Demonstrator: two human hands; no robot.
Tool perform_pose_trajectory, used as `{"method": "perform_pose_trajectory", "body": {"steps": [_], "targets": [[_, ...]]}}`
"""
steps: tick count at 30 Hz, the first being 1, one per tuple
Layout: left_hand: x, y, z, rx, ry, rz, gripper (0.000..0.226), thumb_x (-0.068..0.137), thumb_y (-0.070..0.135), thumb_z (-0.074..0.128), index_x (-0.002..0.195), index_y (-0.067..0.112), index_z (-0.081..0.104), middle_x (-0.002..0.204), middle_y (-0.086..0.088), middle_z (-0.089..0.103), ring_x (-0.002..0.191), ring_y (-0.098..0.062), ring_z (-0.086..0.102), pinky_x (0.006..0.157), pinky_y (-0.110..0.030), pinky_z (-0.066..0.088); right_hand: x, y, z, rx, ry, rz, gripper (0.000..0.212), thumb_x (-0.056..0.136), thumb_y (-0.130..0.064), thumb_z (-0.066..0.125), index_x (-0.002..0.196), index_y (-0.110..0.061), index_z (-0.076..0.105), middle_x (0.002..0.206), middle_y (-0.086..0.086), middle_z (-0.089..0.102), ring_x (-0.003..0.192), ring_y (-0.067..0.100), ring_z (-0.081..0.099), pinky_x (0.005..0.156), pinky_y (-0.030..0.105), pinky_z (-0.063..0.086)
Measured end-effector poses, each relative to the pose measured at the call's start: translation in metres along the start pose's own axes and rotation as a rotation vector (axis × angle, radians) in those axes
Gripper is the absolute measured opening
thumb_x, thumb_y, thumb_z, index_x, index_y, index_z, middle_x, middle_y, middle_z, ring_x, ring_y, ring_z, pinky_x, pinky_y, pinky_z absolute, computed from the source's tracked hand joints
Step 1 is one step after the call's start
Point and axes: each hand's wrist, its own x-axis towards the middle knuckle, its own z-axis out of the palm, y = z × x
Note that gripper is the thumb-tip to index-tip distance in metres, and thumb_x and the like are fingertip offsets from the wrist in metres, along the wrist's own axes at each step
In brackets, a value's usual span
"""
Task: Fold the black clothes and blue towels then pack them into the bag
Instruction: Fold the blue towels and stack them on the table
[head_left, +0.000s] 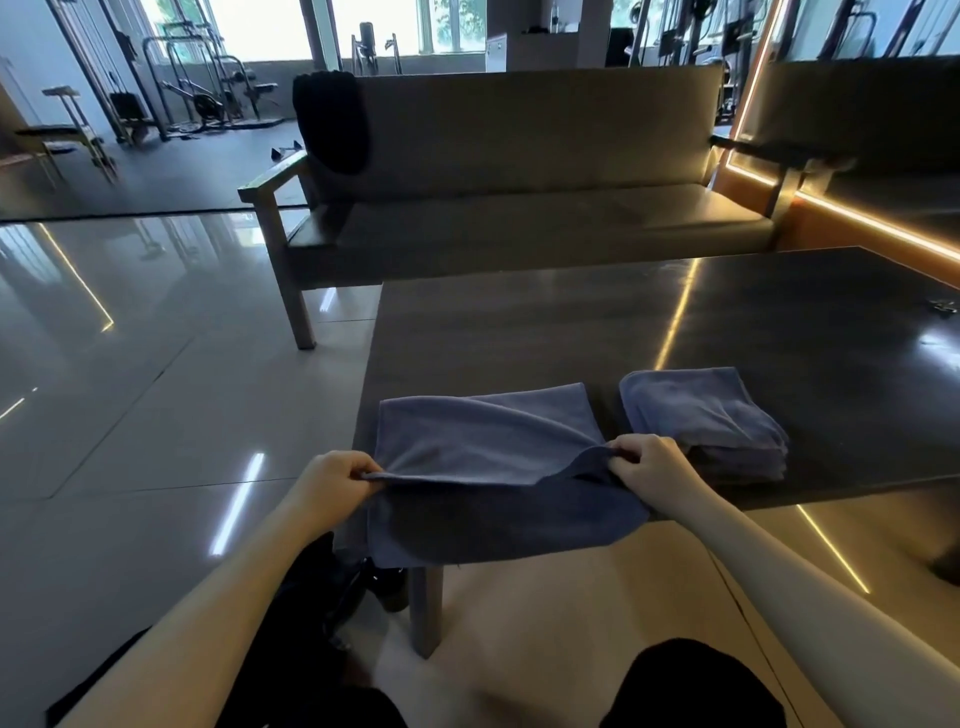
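Note:
A blue towel (483, 447) lies half folded over the near left corner of the dark table (779, 322), its lower part hanging over the edge. My left hand (337, 480) pinches its left corner and my right hand (647, 462) pinches its right corner, both lifted a little above the table. A folded stack of blue towels (701, 415) rests just right of my right hand. A black garment (332, 119) hangs over the left end of the sofa's backrest. A black bag (317, 597) sits on the floor under my left arm.
A long sofa (519, 208) with wooden arms stands behind the table. A small metal object (943, 306) lies at the table's far right edge. Glossy tiled floor spreads to the left, with gym machines at the back. A table leg (426, 608) stands near my knees.

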Motion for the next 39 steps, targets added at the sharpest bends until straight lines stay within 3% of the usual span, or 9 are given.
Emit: {"method": "perform_pose_trajectory", "body": {"steps": [5,7,10,14,19,22,26,33,39], "targets": [[-0.01,-0.013,0.008,0.015,-0.113,0.035,0.015,0.081,0.013,0.07,0.094,0.021,0.072,0.107,0.003,0.064,0.106,-0.018,0.061,0.097,-0.03,0.044,-0.014,0.0,0.004,-0.053,-0.085,0.007,0.021,0.092,-0.023,0.06,0.106,-0.01,0.069,0.1,-0.002,0.063,0.099,0.015,0.059,0.084,0.023,0.044],[-0.019,-0.012,0.009,0.121,-0.197,0.068,0.049,0.069,0.038,0.075,0.113,0.017,0.067,0.123,0.005,0.053,0.12,-0.017,0.052,0.106,-0.03,0.037,-0.02,0.002,0.004,-0.132,-0.141,-0.01,0.031,0.089,-0.037,0.062,0.113,-0.016,0.065,0.103,-0.008,0.058,0.104,0.014,0.058,0.082,0.021,0.042],[-0.032,-0.009,0.012,0.397,-0.256,0.088,0.1,0.054,0.071,0.058,0.141,0.024,0.041,0.151,0.008,0.029,0.139,-0.015,0.027,0.116,-0.038,0.023,-0.027,0.005,0.003,-0.317,-0.228,-0.011,0.067,0.08,-0.057,0.064,0.136,-0.025,0.047,0.136,-0.008,0.046,0.127,0.015,0.045,0.098,0.027,0.039],[-0.05,-0.004,0.033,0.737,-0.238,0.154,0.108,0.074,0.064,0.061,0.152,0.021,0.0,0.159,0.0,-0.007,0.147,-0.02,-0.007,0.119,-0.042,-0.003,-0.038,0.006,0.008,-0.573,-0.32,-0.106,0.097,0.072,-0.064,0.066,0.151,-0.035,0.016,0.158,-0.011,0.011,0.144,0.017,0.018,0.114,0.035,0.02],[-0.056,-0.001,0.05,0.758,-0.15,0.12,0.086,0.092,0.057,0.04,0.152,0.016,-0.006,0.16,-0.006,-0.009,0.147,-0.021,-0.005,0.118,-0.043,-0.003,-0.038,0.014,0.018,-0.68,-0.236,-0.195,0.064,0.091,-0.052,0.03,0.151,-0.035,0.015,0.159,-0.005,0.014,0.144,0.017,0.02,0.114,0.033,0.02],[-0.05,-0.001,0.049,0.776,-0.119,0.157,0.071,0.098,0.049,0.028,0.152,0.013,-0.002,0.16,-0.007,-0.004,0.148,-0.021,-0.001,0.119,-0.039,0.0,-0.032,0.014,0.018,-0.656,-0.202,-0.196,0.052,0.098,-0.04,0.027,0.149,-0.031,0.026,0.157,-0.002,0.023,0.142,0.018,0.027,0.113,0.035,0.022],[-0.043,-0.007,0.046,0.77,-0.2,0.171,0.067,0.1,0.047,0.021,0.151,0.013,-0.007,0.159,-0.006,-0.01,0.147,-0.019,-0.004,0.12,-0.035,0.0,-0.022,0.012,0.02,-0.612,-0.158,-0.193,0.063,0.088,-0.042,0.016,0.142,-0.024,0.044,0.149,0.004,0.04,0.133,0.026,0.044,0.105,0.042,0.035],[-0.022,-0.009,0.038,0.695,-0.241,0.142,0.059,0.102,0.041,0.015,0.151,0.015,-0.005,0.159,-0.001,-0.01,0.147,-0.013,-0.005,0.12,-0.033,0.001,-0.009,0.009,0.023,-0.609,-0.13,-0.164,0.053,0.096,-0.034,0.022,0.148,-0.028,0.031,0.156,-0.002,0.026,0.141,0.017,0.029,0.111,0.034,0.026],[0.003,0.002,0.035,0.672,-0.259,0.098,0.059,0.103,0.037,0.017,0.151,0.011,-0.005,0.159,-0.005,-0.009,0.147,-0.016,-0.003,0.12,-0.03,0.004,0.004,0.006,0.026,-0.597,-0.112,-0.139,0.047,0.101,-0.025,0.04,0.147,-0.025,0.034,0.155,0.0,0.028,0.14,0.019,0.032,0.111,0.036,0.031]]}}
